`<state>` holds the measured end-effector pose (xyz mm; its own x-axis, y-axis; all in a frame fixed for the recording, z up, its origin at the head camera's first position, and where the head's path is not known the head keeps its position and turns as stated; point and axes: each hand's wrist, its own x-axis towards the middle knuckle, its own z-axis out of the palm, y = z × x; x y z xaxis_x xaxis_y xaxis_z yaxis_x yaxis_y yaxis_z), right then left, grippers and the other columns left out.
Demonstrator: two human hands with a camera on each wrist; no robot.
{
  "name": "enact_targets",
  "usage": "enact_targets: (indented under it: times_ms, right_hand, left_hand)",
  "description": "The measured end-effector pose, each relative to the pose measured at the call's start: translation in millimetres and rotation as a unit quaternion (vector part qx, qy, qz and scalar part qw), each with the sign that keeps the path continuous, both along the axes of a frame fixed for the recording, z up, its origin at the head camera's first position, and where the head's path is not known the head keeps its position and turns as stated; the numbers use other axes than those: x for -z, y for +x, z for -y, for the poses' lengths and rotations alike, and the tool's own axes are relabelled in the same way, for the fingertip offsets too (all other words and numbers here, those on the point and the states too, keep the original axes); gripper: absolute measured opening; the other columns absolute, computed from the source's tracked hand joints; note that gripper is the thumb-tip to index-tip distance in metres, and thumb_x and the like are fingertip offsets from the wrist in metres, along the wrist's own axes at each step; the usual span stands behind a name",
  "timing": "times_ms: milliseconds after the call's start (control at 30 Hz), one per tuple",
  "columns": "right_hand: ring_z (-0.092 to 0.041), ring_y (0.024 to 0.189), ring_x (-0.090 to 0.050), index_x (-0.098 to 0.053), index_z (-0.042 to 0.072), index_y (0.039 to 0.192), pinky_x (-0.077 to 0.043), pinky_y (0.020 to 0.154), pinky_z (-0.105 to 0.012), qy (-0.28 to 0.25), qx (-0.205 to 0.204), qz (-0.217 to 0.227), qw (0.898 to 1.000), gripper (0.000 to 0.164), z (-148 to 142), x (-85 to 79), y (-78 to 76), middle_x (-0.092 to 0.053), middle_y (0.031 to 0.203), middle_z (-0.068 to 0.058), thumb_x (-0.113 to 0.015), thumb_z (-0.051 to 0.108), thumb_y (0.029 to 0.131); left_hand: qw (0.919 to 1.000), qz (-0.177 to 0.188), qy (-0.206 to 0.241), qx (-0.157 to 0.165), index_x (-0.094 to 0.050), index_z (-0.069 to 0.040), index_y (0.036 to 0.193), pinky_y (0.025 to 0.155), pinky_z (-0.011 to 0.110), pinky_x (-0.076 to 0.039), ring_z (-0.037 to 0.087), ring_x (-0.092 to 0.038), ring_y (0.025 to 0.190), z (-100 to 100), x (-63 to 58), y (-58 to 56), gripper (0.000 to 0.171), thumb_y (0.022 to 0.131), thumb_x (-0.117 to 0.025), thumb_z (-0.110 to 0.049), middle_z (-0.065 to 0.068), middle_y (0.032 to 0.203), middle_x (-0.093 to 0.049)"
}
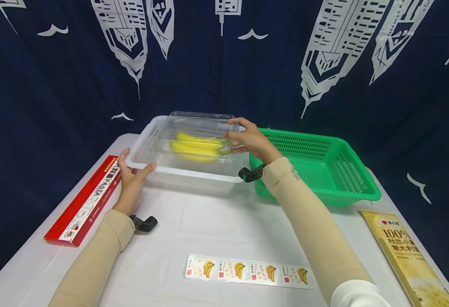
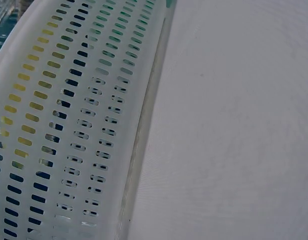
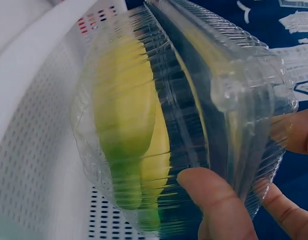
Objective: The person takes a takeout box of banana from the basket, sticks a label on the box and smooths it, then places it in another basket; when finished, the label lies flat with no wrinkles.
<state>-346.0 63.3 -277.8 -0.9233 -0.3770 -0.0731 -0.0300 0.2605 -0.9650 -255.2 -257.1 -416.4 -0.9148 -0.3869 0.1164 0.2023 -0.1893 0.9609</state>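
Note:
A clear plastic clamshell box (image 1: 209,123) with yellow bananas (image 1: 197,147) inside is in my right hand (image 1: 250,138), which grips its right end. It sits within the outline of a white perforated basket (image 1: 186,172). In the right wrist view, my thumb (image 3: 214,200) presses one side of the box and fingers reach round the other; the bananas' green stems (image 3: 126,187) point toward the hand. At the basket's front left corner, my left hand (image 1: 131,187) holds the rim, thumb on the front edge. The left wrist view shows the basket's slotted wall (image 2: 68,120), not the hand.
A green basket (image 1: 343,164) stands right of the white one, close against it. On the left lies a red pasta box (image 1: 84,204), on the right a yellow pasta packet (image 1: 408,260). A strip of banana stickers (image 1: 247,271) lies near the table's front. A dark curtain (image 1: 216,76) hangs behind.

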Motion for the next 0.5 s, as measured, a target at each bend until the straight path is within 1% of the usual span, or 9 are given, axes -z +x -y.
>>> enact_targets:
  times_ms: [133,233,400,500]
  right_hand:
    - [-0.024,0.089,-0.054,-0.048,0.014,0.157,-0.063,0.098,-0.047,-0.010,0.000,-0.012,1.000,0.057,-10,-5.1,9.8,-0.055,0.140,-0.020,-0.068,0.015,0.104]
    - [-0.020,0.081,-0.055,-0.048,0.015,0.157,-0.062,0.099,-0.050,-0.018,0.001,-0.020,1.000,0.057,-19,-6.0,17.5,-0.059,0.126,-0.016,-0.068,0.015,0.104]
    - [-0.016,0.076,-0.058,-0.047,0.013,0.159,-0.061,0.099,-0.056,-0.027,-0.003,-0.036,0.999,0.057,-34,-4.2,33.3,-0.063,0.109,-0.011,-0.065,0.012,0.105]
    - [-0.017,0.079,-0.059,-0.046,0.012,0.159,-0.063,0.095,-0.053,-0.025,-0.007,-0.044,0.999,0.056,-43,-2.8,44.2,-0.059,0.102,-0.010,-0.064,0.012,0.106]
  left_hand:
    - [1.0000,-0.001,0.004,-0.001,-0.013,-0.033,0.166,0.123,0.026,-0.035,0.020,-0.035,0.152,0,0.2,0.8,0.091,0.102,-0.068,0.002,0.007,0.169,-0.028]
    - [1.0000,-0.005,0.005,-0.001,-0.012,-0.032,0.166,0.123,0.025,-0.035,0.021,-0.034,0.152,0,0.4,1.2,0.092,0.102,-0.067,0.004,0.008,0.168,-0.028]
    - [1.0000,-0.007,-0.001,-0.001,-0.012,-0.032,0.166,0.123,0.025,-0.035,0.020,-0.035,0.152,0,0.5,0.6,0.091,0.103,-0.067,0.003,0.007,0.168,-0.029]
    - [1.0000,-0.002,-0.007,-0.002,-0.011,-0.033,0.167,0.124,0.026,-0.035,0.019,-0.036,0.152,0,0.1,0.2,0.091,0.103,-0.067,0.001,0.006,0.169,-0.029]
